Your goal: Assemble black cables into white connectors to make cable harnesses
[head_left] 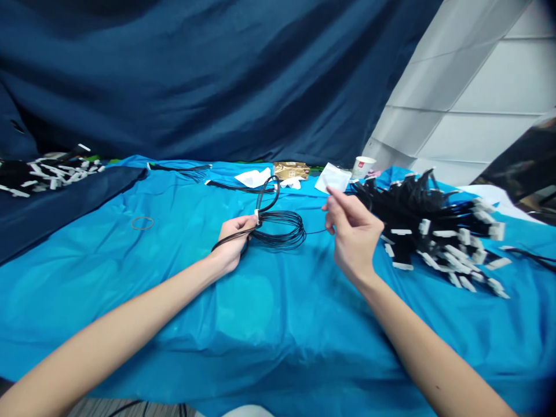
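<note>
My left hand (234, 240) is closed round a bundle of thin black wires (280, 230), held above the middle of the blue cloth. A small white connector (257, 216) shows at the thumb, and the wires fan out in loops on both sides of the fingers. To the right of the bundle, my right hand (351, 229) is raised in a pinch. From the loops a single black wire (316, 232) stretches across to its fingers. The wire's end is hidden inside the right hand.
A heap of black cables with white connectors (447, 255) lies at right, another cable pile (56, 172) at far left. At the back are a brown packet (291, 171), white tissues (253, 178) and a paper cup (363, 167). A rubber band (142, 218) rests on the cloth.
</note>
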Available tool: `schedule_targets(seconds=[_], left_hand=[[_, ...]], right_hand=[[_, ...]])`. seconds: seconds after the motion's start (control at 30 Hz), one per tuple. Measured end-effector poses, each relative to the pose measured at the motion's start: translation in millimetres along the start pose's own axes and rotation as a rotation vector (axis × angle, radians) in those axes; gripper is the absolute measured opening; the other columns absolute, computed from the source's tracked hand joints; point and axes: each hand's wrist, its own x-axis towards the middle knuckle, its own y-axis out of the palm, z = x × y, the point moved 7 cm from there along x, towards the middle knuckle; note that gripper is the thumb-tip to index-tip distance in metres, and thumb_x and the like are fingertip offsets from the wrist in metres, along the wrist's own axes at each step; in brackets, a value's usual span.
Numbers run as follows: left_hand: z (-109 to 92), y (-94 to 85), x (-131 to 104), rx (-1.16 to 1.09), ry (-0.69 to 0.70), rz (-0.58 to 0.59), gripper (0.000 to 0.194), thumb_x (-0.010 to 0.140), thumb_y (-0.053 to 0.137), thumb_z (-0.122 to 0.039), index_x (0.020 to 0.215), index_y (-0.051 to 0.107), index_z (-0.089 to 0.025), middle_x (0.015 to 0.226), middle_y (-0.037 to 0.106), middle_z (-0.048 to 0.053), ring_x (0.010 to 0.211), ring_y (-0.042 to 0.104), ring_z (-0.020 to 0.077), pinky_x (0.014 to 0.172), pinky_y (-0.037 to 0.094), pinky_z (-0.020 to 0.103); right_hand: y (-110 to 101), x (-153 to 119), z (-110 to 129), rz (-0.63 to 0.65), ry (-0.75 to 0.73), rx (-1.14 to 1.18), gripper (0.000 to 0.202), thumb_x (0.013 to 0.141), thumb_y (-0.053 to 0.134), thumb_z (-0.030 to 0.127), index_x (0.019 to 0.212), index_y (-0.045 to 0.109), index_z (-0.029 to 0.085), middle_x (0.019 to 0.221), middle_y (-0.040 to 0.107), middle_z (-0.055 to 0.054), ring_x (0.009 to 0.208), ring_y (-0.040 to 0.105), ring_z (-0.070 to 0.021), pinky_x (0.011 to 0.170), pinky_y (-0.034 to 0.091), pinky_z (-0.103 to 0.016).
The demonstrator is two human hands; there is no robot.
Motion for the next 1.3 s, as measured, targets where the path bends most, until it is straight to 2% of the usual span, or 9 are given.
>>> schedule_targets(seconds=[0.07,0.13,0.2,0.27,0.37,0.5,0.73,1.07,1.3], left_hand=[[-2.5,1.4,-0.5,0.011,0.025,-0.001,0.028,0.068,0.062,-0.04,0.069,0.062,-0.011,0.057,0.049,-0.003,0.05,0.032,0.0061,0.048,0.022,0.021],[-5.3,2.5,-0.8,0.029,0.063,-0.001,0.026,0.068,0.062,-0.038,0.069,0.063,-0.012,0.06,0.053,-0.002,0.052,0.036,0.0066,0.05,0.026,0.021],[-8.0,3.6,-1.0,0.057,0.115,0.005,0.025,0.068,0.062,-0.037,0.069,0.064,-0.012,0.066,0.059,0.001,0.057,0.044,0.0086,0.054,0.031,0.021],[-10.2,4.6,-1.5,0.091,0.172,0.015,0.026,0.069,0.062,-0.038,0.071,0.066,-0.012,0.078,0.065,0.004,0.067,0.052,0.0126,0.061,0.037,0.023],[-11.3,6.7,-2.7,0.139,0.227,0.036,0.026,0.07,0.061,-0.038,0.072,0.067,-0.013,0.094,0.066,0.007,0.084,0.057,0.0178,0.072,0.04,0.026],[-13.7,8.9,-4.9,0.153,0.257,0.043,0.024,0.07,0.061,-0.036,0.072,0.068,-0.014,0.098,0.067,0.009,0.093,0.058,0.0207,0.08,0.041,0.029],[-23.1,12.9,-10.0,0.199,0.328,0.052,0.024,0.069,0.063,-0.037,0.074,0.07,-0.015,0.096,0.068,0.009,0.094,0.059,0.0215,0.084,0.042,0.031],[-21.8,12.5,-9.4,0.219,0.353,0.048,0.022,0.069,0.063,-0.035,0.074,0.07,-0.015,0.094,0.068,0.009,0.094,0.059,0.0209,0.085,0.042,0.03],[-22.0,13.6,-9.9,0.238,0.368,0.055,0.021,0.069,0.063,-0.035,0.074,0.07,-0.016,0.093,0.068,0.009,0.094,0.059,0.0214,0.085,0.042,0.032]], right_hand=[[10.7,-8.6,14.3,0.107,-0.197,-0.222,0.012,0.078,0.059,0.022,0.086,0.068,0.023,0.074,0.06,-0.001,0.057,0.05,-0.0085,0.05,0.04,-0.022],[27.3,-20.9,18.1,0.27,-0.307,-0.344,0.009,0.078,0.058,0.021,0.079,0.067,0.02,0.071,0.06,-0.002,0.056,0.049,-0.0087,0.052,0.04,-0.023],[39.6,-30.7,14.6,0.39,-0.337,-0.414,0.012,0.08,0.055,0.02,0.076,0.065,0.018,0.068,0.059,-0.002,0.056,0.049,-0.0089,0.054,0.04,-0.023],[45.0,-35.2,9.2,0.439,-0.325,-0.456,0.014,0.082,0.053,0.021,0.073,0.064,0.017,0.065,0.057,-0.001,0.056,0.049,-0.0094,0.055,0.039,-0.023],[45.6,-35.3,4.1,0.444,-0.282,-0.478,0.015,0.082,0.052,0.022,0.072,0.063,0.017,0.064,0.056,-0.001,0.056,0.048,-0.0095,0.055,0.038,-0.023],[45.1,-34.2,1.8,0.455,-0.23,-0.48,0.016,0.081,0.053,0.022,0.07,0.062,0.017,0.064,0.055,-0.001,0.056,0.048,-0.0094,0.054,0.036,-0.023],[46.5,-34.2,-0.5,0.485,-0.156,-0.469,0.016,0.081,0.053,0.022,0.069,0.063,0.015,0.064,0.055,-0.001,0.057,0.048,-0.0098,0.055,0.035,-0.023],[47.8,-34.4,-4.3,0.525,-0.066,-0.433,0.017,0.081,0.053,0.022,0.069,0.063,0.016,0.065,0.057,-0.001,0.059,0.052,-0.011,0.057,0.036,-0.024],[49.9,-37.5,-7.4,0.56,-0.065,-0.47,0.018,0.083,0.049,0.023,0.071,0.062,0.018,0.067,0.056,-0.001,0.061,0.051,-0.0118,0.058,0.037,-0.024]])
